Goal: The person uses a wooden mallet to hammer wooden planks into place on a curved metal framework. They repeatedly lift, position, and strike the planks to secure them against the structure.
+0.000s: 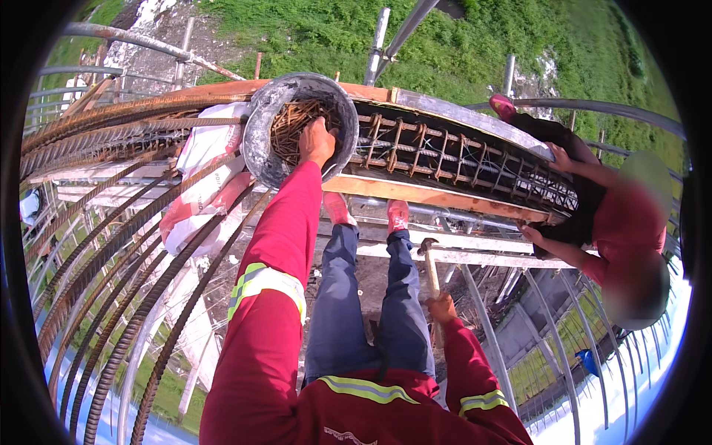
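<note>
My left hand [317, 140] reaches into a grey, cement-stained bucket [346, 119], over a heap of rusty nails [286, 125]. Its fingers point down among them, and whether they pinch any is hidden. The bucket rests on top of the beam formwork. Lower down, at the right of my legs, my right hand [441, 307] grips the wooden handle of a claw hammer [431, 270], whose head points away from me. A rebar cage [423, 146] with stirrups lies inside the timber formwork [428, 196], right of the bucket.
Long bent rebars [111, 311] fan out at left, beside a white and red cement bag [200, 194]. My shoes stand by narrow planks [467, 257] above a drop. At right, a person [623, 222] straddles the formwork, hands on its sides. Scaffold pipes [375, 50] rise beyond.
</note>
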The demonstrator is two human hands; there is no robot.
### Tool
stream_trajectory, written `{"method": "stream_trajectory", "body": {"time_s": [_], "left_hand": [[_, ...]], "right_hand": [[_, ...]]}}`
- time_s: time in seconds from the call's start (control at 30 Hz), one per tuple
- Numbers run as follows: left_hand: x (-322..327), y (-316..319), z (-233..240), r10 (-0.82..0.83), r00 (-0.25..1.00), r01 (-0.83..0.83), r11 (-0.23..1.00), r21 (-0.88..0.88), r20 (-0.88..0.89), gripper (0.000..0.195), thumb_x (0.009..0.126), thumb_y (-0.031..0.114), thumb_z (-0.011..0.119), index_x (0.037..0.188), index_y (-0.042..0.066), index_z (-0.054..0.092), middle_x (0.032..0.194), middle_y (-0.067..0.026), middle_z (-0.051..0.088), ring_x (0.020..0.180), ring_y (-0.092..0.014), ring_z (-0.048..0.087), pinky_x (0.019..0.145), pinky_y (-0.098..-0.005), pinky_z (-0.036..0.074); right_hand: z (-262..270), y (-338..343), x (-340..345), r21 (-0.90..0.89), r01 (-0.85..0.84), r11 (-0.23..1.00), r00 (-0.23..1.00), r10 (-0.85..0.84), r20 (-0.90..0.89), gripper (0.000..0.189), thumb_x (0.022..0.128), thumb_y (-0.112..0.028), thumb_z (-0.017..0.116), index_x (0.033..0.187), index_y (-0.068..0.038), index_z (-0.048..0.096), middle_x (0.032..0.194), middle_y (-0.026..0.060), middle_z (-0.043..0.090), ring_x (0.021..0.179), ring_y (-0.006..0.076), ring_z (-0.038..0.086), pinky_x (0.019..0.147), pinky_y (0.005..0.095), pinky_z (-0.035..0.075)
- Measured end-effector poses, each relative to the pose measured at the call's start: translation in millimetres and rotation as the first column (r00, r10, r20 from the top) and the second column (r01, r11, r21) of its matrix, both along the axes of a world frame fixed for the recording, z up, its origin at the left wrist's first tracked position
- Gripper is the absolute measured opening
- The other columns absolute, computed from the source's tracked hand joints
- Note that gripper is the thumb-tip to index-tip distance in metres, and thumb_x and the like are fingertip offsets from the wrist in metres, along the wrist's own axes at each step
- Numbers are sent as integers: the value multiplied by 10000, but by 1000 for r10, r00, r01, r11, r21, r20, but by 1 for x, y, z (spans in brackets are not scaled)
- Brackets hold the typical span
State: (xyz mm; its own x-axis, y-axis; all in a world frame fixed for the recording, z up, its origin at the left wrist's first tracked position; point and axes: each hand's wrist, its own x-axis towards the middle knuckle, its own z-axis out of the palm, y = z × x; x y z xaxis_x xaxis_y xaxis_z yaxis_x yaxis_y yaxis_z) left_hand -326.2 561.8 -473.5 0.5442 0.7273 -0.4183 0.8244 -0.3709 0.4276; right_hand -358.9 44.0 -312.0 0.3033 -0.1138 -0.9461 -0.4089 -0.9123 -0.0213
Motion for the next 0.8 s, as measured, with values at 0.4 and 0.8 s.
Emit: {"method": "stream_trajectory", "body": {"time_s": [0.4,0.8], "left_hand": [[-30,37,14,648,757,-379,540,-751,85,186,1008,273,618,964,93,637,851,-14,631,745,-109,640,629,-300,552],[-17,-18,158,766,618,55,184,-981,178,257,1050,251,592,1158,17,596,908,-65,645,777,-216,675,702,-418,605]], "right_hand": [[3,12,-9,27,19,999,1000,-19,-7,282,840,-165,699,981,73,646,681,153,672,513,235,666,464,391,544],[32,-43,9,4,-22,1000,997,21,74,343,805,-204,665,989,84,687,696,187,701,592,281,720,504,410,568]]}}
